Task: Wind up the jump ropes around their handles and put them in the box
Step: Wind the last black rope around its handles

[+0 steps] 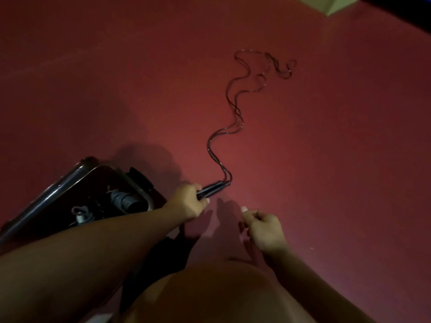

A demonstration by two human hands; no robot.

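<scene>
Left hand (186,201) grips both handles (213,188) (rope (229,108) trails away).

One view only, from the camera on my head, tilted steeply forward and down onto the dark red carpeted floor (326,183). It sits close above my forearms. The dark, glossy open box with rounded corners (58,190) lies lower left; beyond it, floor runs to the frame's top edge.
</scene>
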